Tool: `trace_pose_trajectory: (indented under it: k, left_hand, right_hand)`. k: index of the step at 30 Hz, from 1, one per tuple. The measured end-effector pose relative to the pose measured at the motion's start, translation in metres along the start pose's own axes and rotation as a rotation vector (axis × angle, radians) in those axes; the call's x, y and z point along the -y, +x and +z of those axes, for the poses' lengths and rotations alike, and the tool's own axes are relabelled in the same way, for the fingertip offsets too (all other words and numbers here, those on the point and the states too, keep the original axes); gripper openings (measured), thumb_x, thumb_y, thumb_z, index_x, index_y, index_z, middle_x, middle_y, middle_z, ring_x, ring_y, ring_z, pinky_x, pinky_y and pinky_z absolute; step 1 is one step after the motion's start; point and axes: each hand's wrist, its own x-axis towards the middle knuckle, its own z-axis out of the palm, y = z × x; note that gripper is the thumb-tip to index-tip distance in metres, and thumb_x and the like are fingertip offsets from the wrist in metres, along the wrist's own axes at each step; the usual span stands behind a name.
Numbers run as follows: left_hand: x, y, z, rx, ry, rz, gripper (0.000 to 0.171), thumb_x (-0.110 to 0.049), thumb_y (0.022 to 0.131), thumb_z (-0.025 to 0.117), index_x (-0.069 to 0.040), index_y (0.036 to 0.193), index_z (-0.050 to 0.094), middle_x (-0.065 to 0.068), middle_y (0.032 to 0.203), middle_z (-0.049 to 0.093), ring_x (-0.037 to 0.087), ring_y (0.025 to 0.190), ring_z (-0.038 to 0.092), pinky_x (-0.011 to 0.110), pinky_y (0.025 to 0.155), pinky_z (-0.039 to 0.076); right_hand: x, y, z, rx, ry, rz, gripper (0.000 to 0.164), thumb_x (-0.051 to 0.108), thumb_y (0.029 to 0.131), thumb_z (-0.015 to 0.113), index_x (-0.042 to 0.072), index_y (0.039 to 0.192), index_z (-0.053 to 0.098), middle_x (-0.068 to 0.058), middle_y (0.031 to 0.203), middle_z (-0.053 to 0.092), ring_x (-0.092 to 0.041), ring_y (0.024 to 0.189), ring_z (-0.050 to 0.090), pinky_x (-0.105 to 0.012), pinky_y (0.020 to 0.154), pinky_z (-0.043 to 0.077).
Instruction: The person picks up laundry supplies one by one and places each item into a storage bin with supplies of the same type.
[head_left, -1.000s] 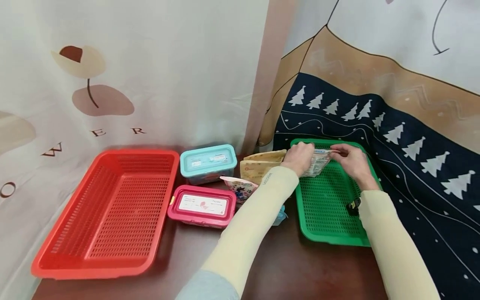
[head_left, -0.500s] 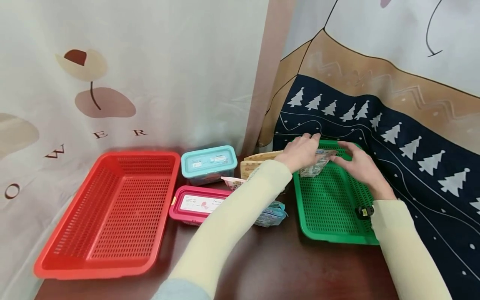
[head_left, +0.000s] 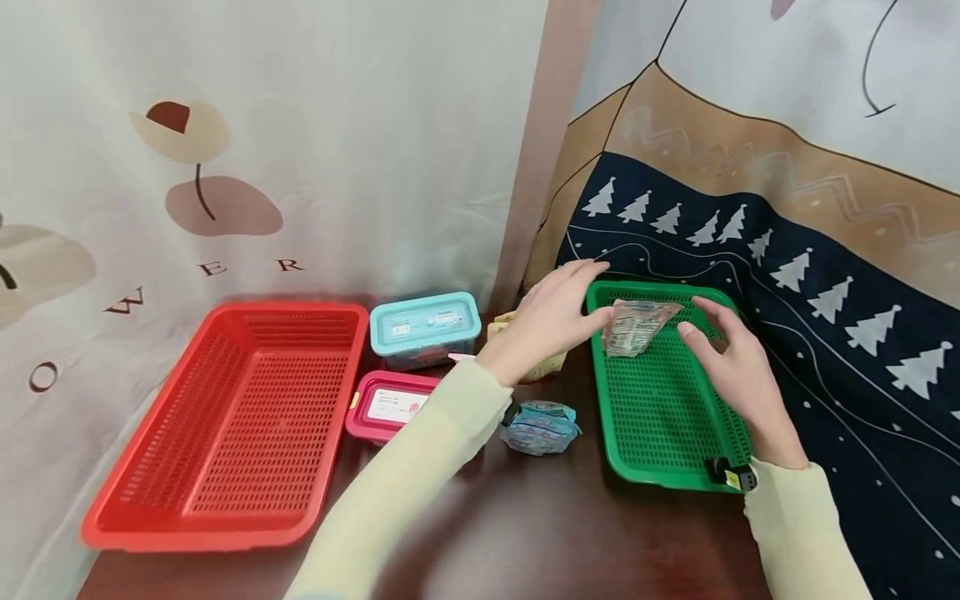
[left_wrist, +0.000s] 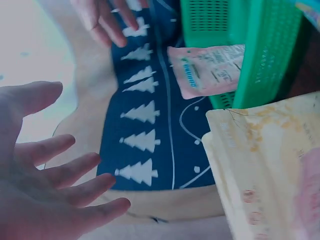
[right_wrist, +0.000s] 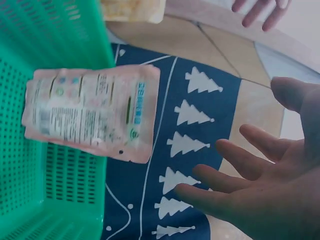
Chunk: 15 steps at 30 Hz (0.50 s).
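A pale pink printed pouch [head_left: 637, 327] stands in the far left part of the green basket [head_left: 645, 477]. Its top edge reaches above the rim in the right wrist view. My left hand [head_left: 551, 312] is over the basket's left side, fingers spread and holding nothing. To the right of the pouch, my right hand [head_left: 738, 367] hovers over the basket's right side, fingers and thumb apart and nothing in them. Tan paper-like pouches [left_wrist: 270, 170] stand just left of the basket, partly hidden by my left hand in the head view.
A red basket [head_left: 255, 433] stands at the left. Between the baskets are a light blue lidded box [head_left: 425, 325], a pink lidded box [head_left: 393, 406] and a blue crinkled packet [head_left: 542, 427]. Printed curtains [head_left: 375, 167] hang behind the brown table [head_left: 525, 533].
Both hands have let go of the pink pouch, which stays in the green basket. My left hand has drawn back leftward, and my right hand has moved away to the right.
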Motion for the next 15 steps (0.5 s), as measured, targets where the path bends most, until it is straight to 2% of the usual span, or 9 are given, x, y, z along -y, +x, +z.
trace_pose_trajectory:
  k: [1,2,5,8,15]
  left_hand:
    - [0.003,-0.007,-0.001,-0.02,-0.049,-0.012,0.063,-0.04,0.102,0.064,-0.02,0.158,0.043,0.003,0.163,0.041,0.021,0.148,0.039,0.045,0.118,0.036]
    - [0.006,-0.013,-0.002,-0.04,-0.098,-0.028,0.063,-0.04,0.102,0.065,-0.021,0.158,0.044,0.002,0.163,0.041,0.021,0.148,0.039,0.046,0.118,0.036]
    - [0.016,-0.032,-0.002,-0.106,-0.244,-0.071,0.062,-0.04,0.1,0.067,-0.023,0.157,0.046,-0.001,0.161,0.043,0.02,0.145,0.042,0.049,0.116,0.039]
    - [0.025,-0.048,0.001,-0.172,-0.328,-0.075,0.059,-0.039,0.099,0.068,-0.024,0.153,0.051,-0.002,0.158,0.046,0.019,0.141,0.046,0.049,0.113,0.042]
    - [0.042,-0.079,0.014,-0.29,-0.356,-0.021,0.054,-0.031,0.097,0.072,-0.02,0.148,0.057,-0.001,0.149,0.055,0.02,0.128,0.055,0.047,0.105,0.049]
  right_hand:
    - [0.001,-0.004,0.001,-0.015,0.017,-0.007,0.064,0.041,0.109,0.051,0.01,0.161,0.035,-0.024,0.163,0.034,-0.051,0.142,0.04,-0.069,0.104,0.038]
    - [0.002,-0.007,0.003,-0.029,0.026,-0.012,0.062,0.041,0.109,0.05,0.011,0.162,0.035,-0.022,0.163,0.035,-0.05,0.141,0.042,-0.063,0.106,0.041]
    - [0.005,-0.016,0.01,-0.065,0.063,-0.029,0.058,0.039,0.11,0.049,0.015,0.161,0.038,-0.018,0.162,0.039,-0.046,0.139,0.047,-0.033,0.105,0.047]
    - [0.007,-0.024,0.018,-0.081,0.108,-0.039,0.055,0.036,0.11,0.048,0.016,0.161,0.039,-0.016,0.161,0.041,-0.041,0.143,0.044,-0.01,0.095,0.04]
    - [0.012,-0.038,0.037,-0.086,0.145,-0.048,0.054,0.036,0.111,0.046,0.015,0.16,0.039,-0.013,0.161,0.042,-0.036,0.144,0.044,-0.008,0.097,0.037]
